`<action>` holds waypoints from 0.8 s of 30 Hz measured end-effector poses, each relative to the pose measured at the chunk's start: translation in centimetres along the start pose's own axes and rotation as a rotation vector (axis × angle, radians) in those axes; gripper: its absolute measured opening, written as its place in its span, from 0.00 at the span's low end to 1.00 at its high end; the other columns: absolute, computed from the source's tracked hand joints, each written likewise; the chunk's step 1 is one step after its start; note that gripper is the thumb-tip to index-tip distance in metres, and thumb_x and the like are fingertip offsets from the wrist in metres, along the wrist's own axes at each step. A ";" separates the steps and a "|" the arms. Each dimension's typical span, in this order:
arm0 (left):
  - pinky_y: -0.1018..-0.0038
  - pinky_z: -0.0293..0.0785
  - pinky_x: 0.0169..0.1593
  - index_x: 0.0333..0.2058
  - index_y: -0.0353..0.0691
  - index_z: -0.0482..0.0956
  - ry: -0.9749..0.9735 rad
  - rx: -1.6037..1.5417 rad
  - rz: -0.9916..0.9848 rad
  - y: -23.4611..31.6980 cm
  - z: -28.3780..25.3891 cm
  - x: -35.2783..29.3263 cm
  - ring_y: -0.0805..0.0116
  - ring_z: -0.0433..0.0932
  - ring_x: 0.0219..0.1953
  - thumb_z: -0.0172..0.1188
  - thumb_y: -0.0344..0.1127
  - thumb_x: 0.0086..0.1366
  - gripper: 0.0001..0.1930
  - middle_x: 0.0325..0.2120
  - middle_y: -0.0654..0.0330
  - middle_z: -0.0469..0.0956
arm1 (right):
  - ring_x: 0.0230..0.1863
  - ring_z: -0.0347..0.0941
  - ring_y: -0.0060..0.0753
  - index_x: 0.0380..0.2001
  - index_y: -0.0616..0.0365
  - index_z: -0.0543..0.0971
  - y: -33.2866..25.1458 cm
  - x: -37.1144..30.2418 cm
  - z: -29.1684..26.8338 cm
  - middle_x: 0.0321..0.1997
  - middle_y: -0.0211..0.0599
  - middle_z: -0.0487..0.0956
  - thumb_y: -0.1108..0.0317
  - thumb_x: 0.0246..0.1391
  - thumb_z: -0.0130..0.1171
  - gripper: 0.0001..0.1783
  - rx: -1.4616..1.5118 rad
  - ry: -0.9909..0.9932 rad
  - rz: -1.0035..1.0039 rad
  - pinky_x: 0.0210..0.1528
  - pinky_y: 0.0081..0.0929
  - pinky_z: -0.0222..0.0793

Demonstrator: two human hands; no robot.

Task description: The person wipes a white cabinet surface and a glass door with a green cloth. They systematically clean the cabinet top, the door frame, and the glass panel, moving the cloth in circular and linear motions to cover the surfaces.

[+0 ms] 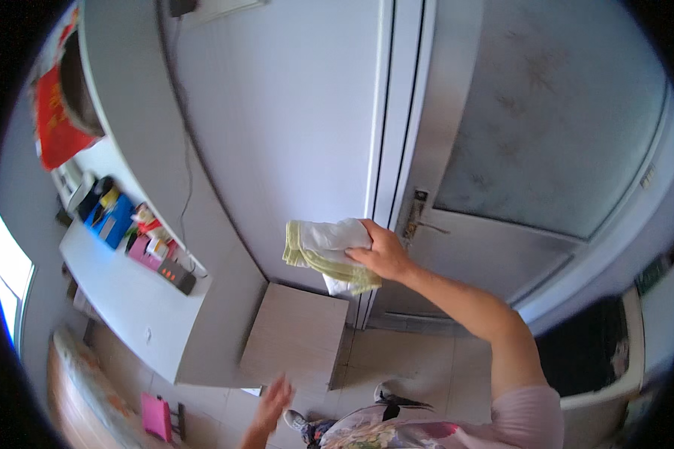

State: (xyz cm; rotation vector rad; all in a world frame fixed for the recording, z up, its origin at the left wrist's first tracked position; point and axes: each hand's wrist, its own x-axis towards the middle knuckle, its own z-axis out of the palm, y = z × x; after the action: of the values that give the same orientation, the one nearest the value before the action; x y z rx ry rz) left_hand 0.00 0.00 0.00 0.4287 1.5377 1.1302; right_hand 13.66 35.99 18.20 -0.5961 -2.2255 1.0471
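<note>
My right hand [388,252] is closed on the right end of a folded white cloth [329,236] with a yellow-green border. Its thumb lies on top, and the cloth's left part sticks out freely, with a white corner hanging below. The cloth is held up in front of a white wall panel, above a low wooden-topped stand [296,329]. Low in the view is my left hand [275,402], somewhat blurred, its fingers stretched out and nothing seen in them. It is nearest to the lower edge of the stand.
A white shelf unit [138,280] at the left bears a blue box [111,222], small containers and a red bag [58,123]. At the right stands a frosted-glass door [547,112] with a handle [416,215]. A pink stool [156,416] is at lower left.
</note>
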 end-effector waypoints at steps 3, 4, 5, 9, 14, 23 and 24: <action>0.62 0.58 0.55 0.62 0.47 0.43 0.015 -0.141 0.634 13.9 11.7 3.8 0.56 0.57 0.58 0.49 0.46 0.62 0.34 0.58 0.53 0.52 | 0.44 0.72 0.36 0.47 0.61 0.67 -0.4 -1.3 -0.3 0.40 0.43 0.74 0.66 0.42 0.61 0.27 0.072 -0.053 -0.060 0.46 0.28 0.68; 0.63 0.60 0.54 0.61 0.46 0.45 0.012 -0.214 0.711 15.6 14.4 6.2 0.58 0.59 0.57 0.50 0.45 0.62 0.33 0.57 0.54 0.54 | 0.46 0.71 0.38 0.47 0.61 0.66 -0.4 -1.7 -0.2 0.42 0.43 0.73 0.65 0.43 0.61 0.27 0.040 -0.048 -0.137 0.48 0.29 0.66; 0.65 0.61 0.54 0.60 0.46 0.47 0.013 -0.281 0.783 17.0 16.2 8.2 0.60 0.60 0.55 0.50 0.44 0.62 0.32 0.56 0.55 0.55 | 0.49 0.68 0.40 0.49 0.62 0.65 -1.2 -2.2 -0.2 0.44 0.47 0.71 0.66 0.43 0.60 0.28 0.005 -0.091 -0.219 0.51 0.32 0.64; 0.69 0.64 0.51 0.53 0.37 0.58 -0.008 -0.834 0.667 23.2 19.8 9.0 0.66 0.66 0.49 0.54 0.41 0.60 0.26 0.47 0.59 0.66 | 0.54 0.61 0.48 0.51 0.60 0.65 -2.7 -2.0 -3.5 0.49 0.49 0.67 0.65 0.42 0.59 0.30 -0.058 -0.197 -0.381 0.56 0.38 0.58; 0.69 0.67 0.47 0.50 0.37 0.63 0.201 -0.703 0.702 24.5 13.6 10.9 0.67 0.69 0.45 0.56 0.43 0.58 0.25 0.42 0.59 0.70 | 0.58 0.57 0.43 0.47 0.55 0.71 -8.4 3.4 -12.0 0.55 0.45 0.63 0.66 0.40 0.61 0.26 -0.700 0.078 -0.714 0.58 0.41 0.55; 0.71 0.67 0.42 0.49 0.37 0.66 0.687 -0.600 0.883 32.1 0.7 23.9 0.68 0.69 0.40 0.58 0.39 0.55 0.23 0.40 0.58 0.71 | 0.61 0.52 0.34 0.44 0.43 0.74 -15.8 16.8 -18.6 0.58 0.30 0.63 0.62 0.43 0.60 0.21 -1.378 0.567 -1.050 0.61 0.38 0.45; 0.71 0.67 0.42 0.49 0.37 0.66 0.735 -0.660 0.889 33.8 0.5 25.2 0.68 0.69 0.40 0.57 0.38 0.55 0.23 0.39 0.58 0.71 | 0.61 0.52 0.33 0.44 0.42 0.74 -15.5 17.1 -18.2 0.58 0.29 0.63 0.61 0.42 0.60 0.21 -1.401 0.585 -1.032 0.61 0.38 0.44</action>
State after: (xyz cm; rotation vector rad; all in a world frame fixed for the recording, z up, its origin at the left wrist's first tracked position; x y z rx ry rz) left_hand -17.49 35.73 14.06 0.2325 1.4457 2.6071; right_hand 11.67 46.99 45.35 -0.1101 -1.9243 -1.1452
